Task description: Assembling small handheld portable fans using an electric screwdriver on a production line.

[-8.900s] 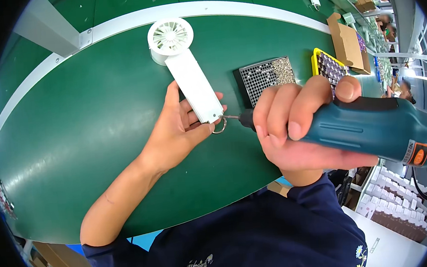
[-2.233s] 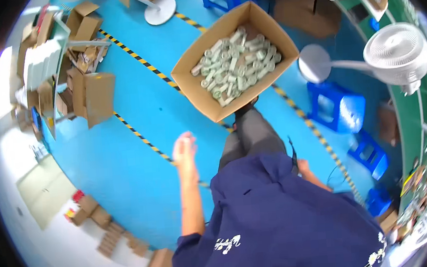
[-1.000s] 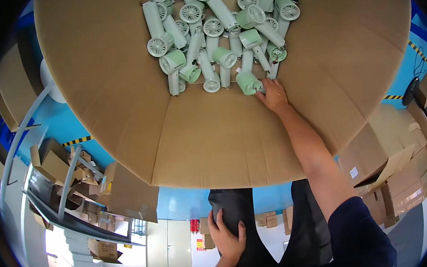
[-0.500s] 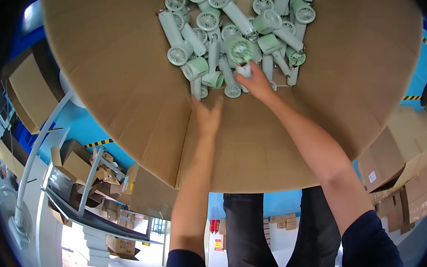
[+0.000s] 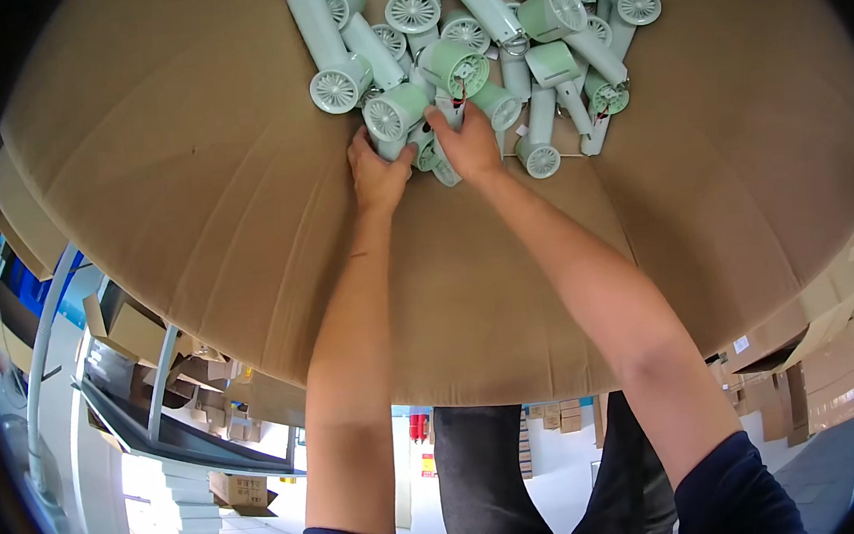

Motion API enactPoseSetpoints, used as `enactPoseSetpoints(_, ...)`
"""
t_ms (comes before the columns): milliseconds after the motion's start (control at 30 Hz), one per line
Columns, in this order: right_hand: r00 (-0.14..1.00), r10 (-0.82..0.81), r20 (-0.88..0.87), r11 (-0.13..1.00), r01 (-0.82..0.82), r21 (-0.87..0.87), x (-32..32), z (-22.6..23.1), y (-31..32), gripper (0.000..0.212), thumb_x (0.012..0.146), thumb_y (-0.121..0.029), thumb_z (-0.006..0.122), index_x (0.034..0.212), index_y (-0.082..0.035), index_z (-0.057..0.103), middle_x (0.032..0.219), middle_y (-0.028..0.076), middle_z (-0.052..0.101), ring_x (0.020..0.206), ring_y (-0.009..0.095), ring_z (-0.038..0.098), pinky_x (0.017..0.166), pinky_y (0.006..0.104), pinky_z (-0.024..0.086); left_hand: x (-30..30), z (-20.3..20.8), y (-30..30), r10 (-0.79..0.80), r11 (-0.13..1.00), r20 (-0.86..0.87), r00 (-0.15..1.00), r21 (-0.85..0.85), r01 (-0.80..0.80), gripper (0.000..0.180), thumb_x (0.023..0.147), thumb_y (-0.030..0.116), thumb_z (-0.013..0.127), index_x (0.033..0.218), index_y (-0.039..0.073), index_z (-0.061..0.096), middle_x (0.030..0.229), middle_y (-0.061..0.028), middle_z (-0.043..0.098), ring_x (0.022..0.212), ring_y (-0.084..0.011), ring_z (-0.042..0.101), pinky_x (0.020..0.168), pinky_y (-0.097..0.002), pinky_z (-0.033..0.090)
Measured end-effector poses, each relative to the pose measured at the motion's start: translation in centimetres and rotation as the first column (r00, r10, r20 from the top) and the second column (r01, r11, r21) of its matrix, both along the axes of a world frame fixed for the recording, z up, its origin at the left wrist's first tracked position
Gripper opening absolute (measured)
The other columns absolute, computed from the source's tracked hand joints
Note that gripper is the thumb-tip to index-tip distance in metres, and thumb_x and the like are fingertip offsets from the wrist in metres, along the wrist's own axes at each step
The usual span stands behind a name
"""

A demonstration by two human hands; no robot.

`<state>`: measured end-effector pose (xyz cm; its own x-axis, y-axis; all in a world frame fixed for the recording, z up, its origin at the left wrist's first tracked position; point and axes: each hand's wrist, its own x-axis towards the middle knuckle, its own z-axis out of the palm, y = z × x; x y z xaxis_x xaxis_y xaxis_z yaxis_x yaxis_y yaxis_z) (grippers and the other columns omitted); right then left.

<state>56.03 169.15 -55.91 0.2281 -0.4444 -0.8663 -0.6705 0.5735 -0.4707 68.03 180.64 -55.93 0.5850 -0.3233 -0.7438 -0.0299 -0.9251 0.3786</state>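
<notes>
Both hands reach deep into a large cardboard box (image 5: 489, 292) that holds a heap of pale green handheld fans (image 5: 482, 7). Closed round the handle of one fan (image 5: 397, 114) at the heap's near left edge is my left hand (image 5: 380, 178); that fan's round slotted head tilts up above the fingers. Just to the right, my right hand (image 5: 470, 146) grips another fan (image 5: 455, 66) by its handle. Its head shows an open inside with red wires near the neck. The fingertips are partly hidden behind the handles.
The box's tall walls curve round the heap on the left and right. Outside lie stacked cartons (image 5: 836, 365) at the right, and a dark-edged table (image 5: 190, 441) and a grey metal pole (image 5: 47, 347) at the left. More loose fans with metal rings crowd the heap.
My left hand has gone from hanging open and empty to gripping a fan. The right hand's fan has shifted slightly left. The heap appears larger and closer in view.
</notes>
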Motion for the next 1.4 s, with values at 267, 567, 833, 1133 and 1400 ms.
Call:
enactPoseSetpoints(267, 0.976, -0.203, 0.083, 0.975, 0.194, 0.109, -1.4, -0.7, 0.6, 0.073, 0.088, -0.055, 0.062, 0.133, 0.002, 0.051, 0.13, 0.016, 0.057, 0.12, 0.026, 0.052, 0.102, 0.0337, 0.038, 1.5, -0.5, -2.6, 0.082, 0.989, -0.372, 0.925, -0.082, -0.121, 0.08, 0.064, 0.035, 0.088, 0.123, -0.008, 0.054, 0.12, -0.0188, 0.063, 0.111, -0.0274, 0.06, 0.095, -0.0358, 0.047)
enactPoseSetpoints(567, 0.97, -0.214, 0.114, 0.935, 0.169, 0.313, -3.2, -1.0, -1.1, 0.063, 0.084, -0.053, 0.069, 0.115, 0.001, 0.064, 0.105, 0.011, 0.067, 0.097, 0.019, 0.062, 0.085, 0.0311, 0.047, 0.8, -0.6, -3.9, 0.001, 1.0, -0.492, 0.871, 0.004, 0.001, 0.069, 0.071, 0.043, 0.082, 0.121, -0.001, 0.062, 0.111, -0.0127, 0.068, 0.1, -0.0235, 0.066, 0.086, -0.0346, 0.05)
enactPoseSetpoints(833, 0.948, -0.286, 0.142, 0.936, 0.245, 0.253, -6.5, 2.7, 0.2, 0.065, 0.081, -0.046, 0.075, 0.119, 0.004, 0.061, 0.111, 0.012, 0.066, 0.101, 0.019, 0.061, 0.089, 0.0312, 0.048, -1.0, 4.5, -5.6, 0.071, 0.996, -0.587, 0.807, 0.002, -0.087, 0.055, 0.071, 0.024, 0.085, 0.115, -0.002, 0.064, 0.107, -0.0132, 0.069, 0.095, -0.0204, 0.067, 0.08, -0.0339, 0.054)
enactPoseSetpoints(1133, 0.888, -0.4, 0.227, 0.903, 0.338, 0.267, -10.9, 4.8, -2.5, 0.058, 0.085, -0.036, 0.075, 0.123, 0.003, 0.059, 0.114, 0.01, 0.065, 0.103, 0.016, 0.06, 0.09, 0.0305, 0.048, -5.4, 6.6, -8.9, 0.073, 0.985, -0.689, 0.721, -0.062, -0.159, 0.067, 0.073, 0.024, 0.085, 0.127, 0.0, 0.054, 0.118, -0.0117, 0.063, 0.102, -0.0214, 0.062, 0.086, -0.0335, 0.051)
enactPoseSetpoints(1400, 0.926, -0.324, 0.192, 0.926, 0.269, 0.267, -12.3, 2.1, -1.7, 0.069, 0.085, -0.042, 0.073, 0.133, 0.003, 0.05, 0.126, 0.013, 0.058, 0.115, 0.02, 0.055, 0.097, 0.0336, 0.045, -5.8, 3.5, -7.6, 0.051, 0.992, -0.713, 0.699, -0.043, -0.117, 0.08, 0.072, 0.029, 0.086, 0.134, 0.0, 0.046, 0.123, -0.0109, 0.059, 0.111, -0.0212, 0.058, 0.09, -0.0338, 0.049)
